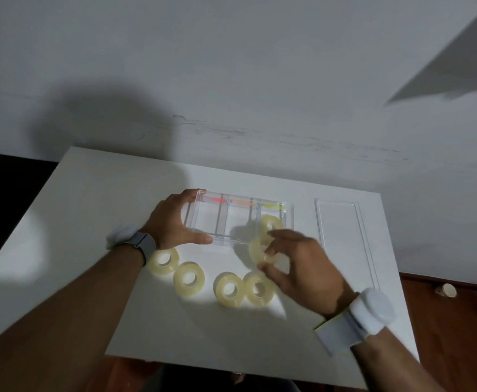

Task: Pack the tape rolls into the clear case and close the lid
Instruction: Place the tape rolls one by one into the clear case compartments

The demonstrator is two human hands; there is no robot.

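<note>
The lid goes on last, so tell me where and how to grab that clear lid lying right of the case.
Take the clear lid by its two long edges near the middle, coming straight down from above with the right hand. It lies flat on the white table, long and narrow, apart from the clear case, with bare table along both long sides for fingertips.

At mid-frame, the left hand (172, 222) gripped the left end of the clear case (238, 217) on the white table (90, 207). The right hand (302, 267) pinched a tape roll (257, 251) at the case's near edge; another roll (271, 226) sat in its right compartment. Four rolls (188, 278) lay in a row below, the lid (342, 236) flat to the right.
</note>
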